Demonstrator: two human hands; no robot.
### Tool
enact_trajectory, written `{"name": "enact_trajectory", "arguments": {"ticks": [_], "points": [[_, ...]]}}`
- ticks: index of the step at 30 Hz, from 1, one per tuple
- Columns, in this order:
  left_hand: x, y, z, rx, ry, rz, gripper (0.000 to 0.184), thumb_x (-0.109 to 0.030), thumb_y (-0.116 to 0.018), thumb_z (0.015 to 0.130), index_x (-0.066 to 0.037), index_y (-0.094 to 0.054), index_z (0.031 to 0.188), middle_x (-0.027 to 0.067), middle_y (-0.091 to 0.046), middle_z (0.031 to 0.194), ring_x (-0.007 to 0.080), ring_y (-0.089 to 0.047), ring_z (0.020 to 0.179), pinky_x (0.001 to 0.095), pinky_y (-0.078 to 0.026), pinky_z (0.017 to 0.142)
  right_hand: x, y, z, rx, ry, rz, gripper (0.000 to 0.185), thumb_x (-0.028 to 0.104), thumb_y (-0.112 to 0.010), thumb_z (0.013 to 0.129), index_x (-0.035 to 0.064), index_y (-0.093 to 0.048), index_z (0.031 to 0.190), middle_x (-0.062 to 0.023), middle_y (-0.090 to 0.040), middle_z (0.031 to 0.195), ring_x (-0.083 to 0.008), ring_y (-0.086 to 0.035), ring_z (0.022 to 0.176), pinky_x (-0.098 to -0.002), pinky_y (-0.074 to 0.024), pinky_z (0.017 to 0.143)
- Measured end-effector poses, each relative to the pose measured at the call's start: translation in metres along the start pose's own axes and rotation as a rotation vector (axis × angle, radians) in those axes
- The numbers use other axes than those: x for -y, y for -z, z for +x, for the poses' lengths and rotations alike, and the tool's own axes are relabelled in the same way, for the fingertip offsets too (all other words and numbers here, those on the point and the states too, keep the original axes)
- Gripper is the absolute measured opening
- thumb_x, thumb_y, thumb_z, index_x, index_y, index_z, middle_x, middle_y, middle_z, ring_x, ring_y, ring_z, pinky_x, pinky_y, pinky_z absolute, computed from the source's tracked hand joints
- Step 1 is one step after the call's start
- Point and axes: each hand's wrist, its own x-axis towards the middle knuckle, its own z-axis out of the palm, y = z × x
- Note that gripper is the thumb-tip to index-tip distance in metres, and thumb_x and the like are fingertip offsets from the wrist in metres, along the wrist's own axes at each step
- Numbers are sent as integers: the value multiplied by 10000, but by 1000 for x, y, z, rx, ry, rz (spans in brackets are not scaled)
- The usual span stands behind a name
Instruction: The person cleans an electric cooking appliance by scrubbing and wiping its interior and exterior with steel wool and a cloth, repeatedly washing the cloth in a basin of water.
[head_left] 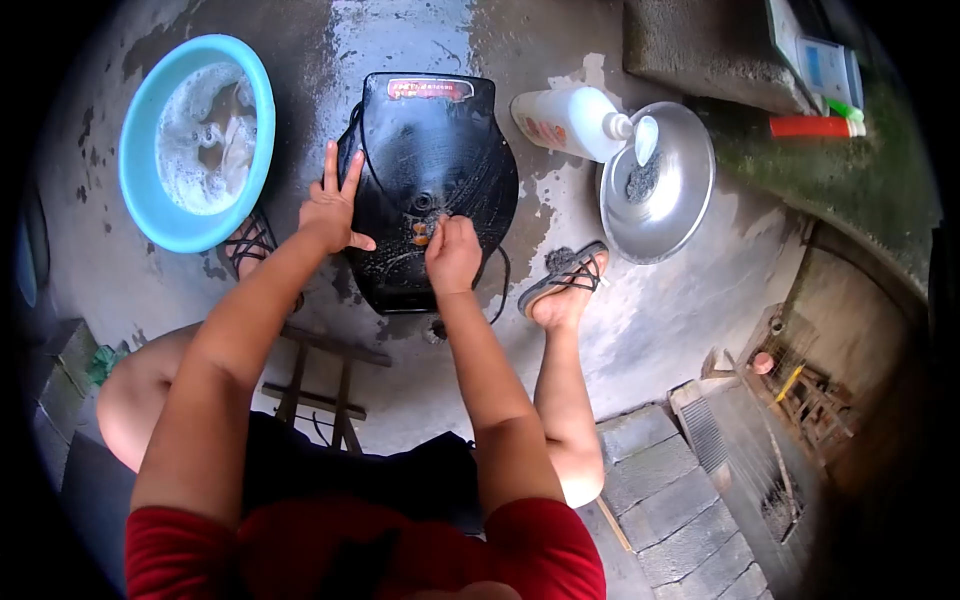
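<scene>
Basin [134, 150]: blue, round, on the floor [470, 375]; suds [185, 185] within.

Left sandal [250, 242]: dark straps, worn, just beside the basin's lower edge.

Stool [345, 400]: low, dark, only partly in view, below the cooker.

Left grip [330, 212]: bare hand, open, fingers spread, lying against the cooker's left edge, thumb over the top face; wrapped round nothing.

Cooker [430, 150]: black, rounded sides, on the floor between the feet; red label [430, 90] at the far end, orange marks [420, 233] near the middle. Surface wet and streaked. Handling, as judged: stiff-bodied, fairly heavy for its size, slippery while wet, the label and marks the parts to go easy on. Best hold: both side edges, low, palms flat to the walls; the smooth top face offers little purchase.

Right grip [455, 255]: bare hand, fingers bunched and pressed to the top face beside the orange marks; whether closed on anything cannot be told.

Cord [506, 280]: black, looped at the cooker's lower right; liable to snag in a lift.

Right sandal [560, 278]: dark, worn, with a dark tuft on the straps.

Bottle [560, 118]: white, labelled, its top reaching the bowl.

Bowl [692, 190]: metal, shiny; grey scourer [642, 182] inside.
</scene>
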Motion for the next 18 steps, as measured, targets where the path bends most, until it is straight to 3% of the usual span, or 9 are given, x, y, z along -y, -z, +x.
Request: {"name": "enact_trajectory", "arguments": {"ticks": [4, 8, 14, 18], "points": [[5, -10, 3, -50, -35, 1, 1412, -543, -842, 518, -252, 158, 1472, 216, 241, 1498, 380, -473, 1167, 400, -477, 924, -17, -3, 62, -176, -74, -63, 159, 103, -564, 860, -1, -554, 740, -190, -546, 781, -404, -541, 691, -465, -451, 619], [-2, 1, 3, 15, 36, 71, 1426, -552, -844, 512, -264, 176, 1466, 221, 241, 1497, 366, -529, 1101, 387, -488, 905, -39, 13, 87, -30, 19, -46, 174, 143, -585, 872, 9, -574, 764, -177, -564, 807, -388, -548, 759, -457, -449, 673], [-3, 1, 3, 15, 18, 26, 1430, -545, -850, 503, -272, 170, 1467, 217, 235, 1500, 364, -550, 1067, 390, -492, 898, -58, 49, -88, 124, 29, -15, 115, 113, -618, 852, 17, -600, 791, -159, -589, 875, -353, -563, 810, -430, -462, 728], [0, -3, 3, -17, 10, 22, 1424, -540, -851, 507, -273, 163, 1469, 217, 228, 1502, 363, -554, 1058, 397, -492, 898, -53, 39, -118, 147, -95, 16, 80, 98, -621, 835, 19, -622, 850, -154, -597, 891, -347, -569, 835, -427, -467, 755]]}}
